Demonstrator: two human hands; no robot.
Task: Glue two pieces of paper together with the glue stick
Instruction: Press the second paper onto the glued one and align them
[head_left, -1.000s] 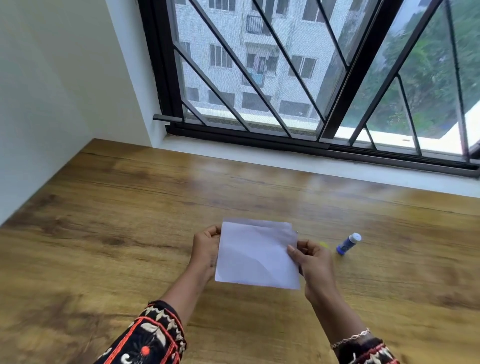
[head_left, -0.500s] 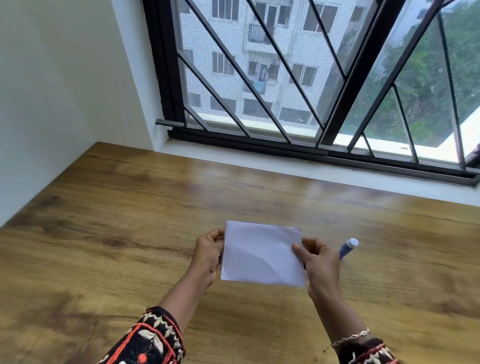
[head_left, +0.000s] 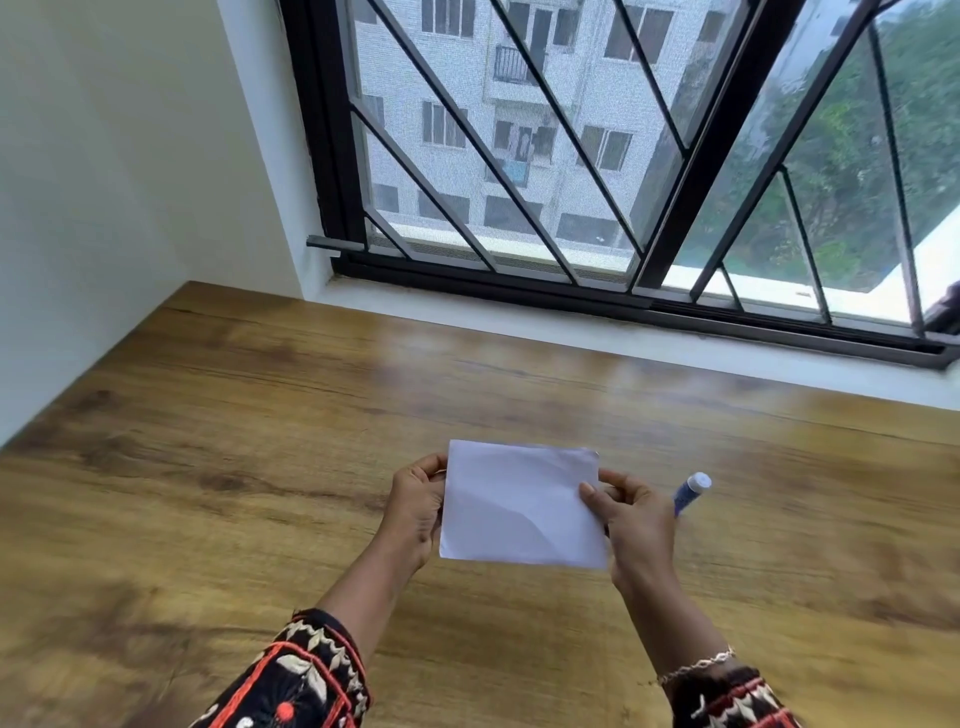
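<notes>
White paper (head_left: 519, 506) higher than before — left hand (head_left: 415, 506), right hand (head_left: 636, 522), each grip pinching 1 edge.

No words, numbers or signs can be read anywhere. The white sheet of paper (head_left: 522, 506) is blank on the side that shows. The small blue glue stick with a white cap (head_left: 691, 492) may have a label, but it is too small and blurry to read. The grey building outside the window shows no sign either.
</notes>
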